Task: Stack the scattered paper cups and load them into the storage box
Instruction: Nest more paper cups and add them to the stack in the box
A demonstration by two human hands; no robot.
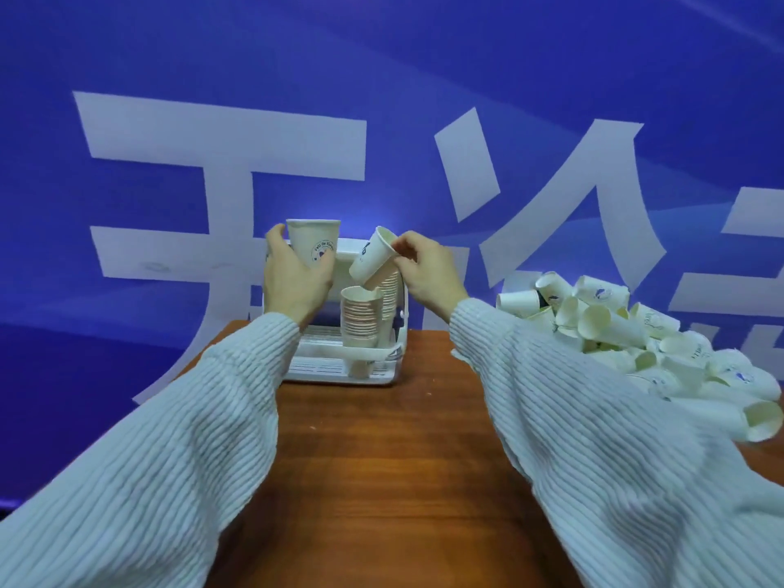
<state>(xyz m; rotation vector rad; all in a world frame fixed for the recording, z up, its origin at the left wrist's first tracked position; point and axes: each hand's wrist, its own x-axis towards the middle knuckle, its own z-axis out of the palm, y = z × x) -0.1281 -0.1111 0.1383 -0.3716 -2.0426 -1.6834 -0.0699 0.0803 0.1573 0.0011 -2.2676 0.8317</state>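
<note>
A white plastic storage box [394,362] stands at the far edge of the wooden table, holding two stacks of paper cups [360,320]. My left hand [292,278] grips an upright white paper cup [316,244] with a blue round logo, above the box's left side. My right hand [428,269] pinches the rim of a tilted paper cup [373,258], its bottom pointing down-left just over the nearer stack. A big heap of loose paper cups [628,333] lies on the table to the right.
The brown wooden table [382,460] stretches toward me between my white ribbed sleeves. A blue banner with large white characters [220,171] hangs close behind the table and box.
</note>
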